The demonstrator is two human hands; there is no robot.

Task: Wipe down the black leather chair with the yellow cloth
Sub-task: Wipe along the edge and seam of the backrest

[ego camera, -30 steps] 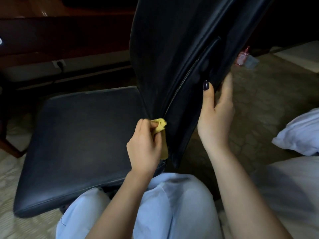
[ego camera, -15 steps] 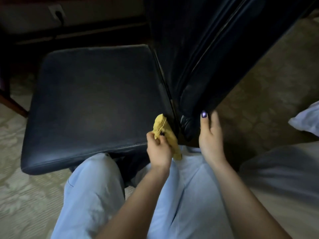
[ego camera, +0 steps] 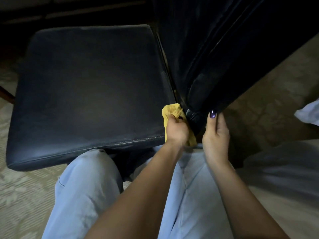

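The black leather chair (ego camera: 89,87) fills the upper left, its flat seat toward me and its backrest (ego camera: 215,54) rising to the right. My left hand (ego camera: 177,130) grips the bunched yellow cloth (ego camera: 170,110) and presses it into the joint where seat meets backrest, at the seat's near right corner. My right hand (ego camera: 215,133) holds the bottom edge of the backrest, thumb on the near face, fingers hidden behind it.
My knees in light blue trousers (ego camera: 89,190) are tucked under the seat's front edge. Patterned beige carpet (ego camera: 269,107) lies all around. White fabric (ego camera: 309,112) shows at the right edge, and a wooden leg (ego camera: 6,95) at the far left.
Both hands slid down the backrest from mid-height to its base. The cloth now sits in the seat-back joint, and my view tilted downward over the seat.
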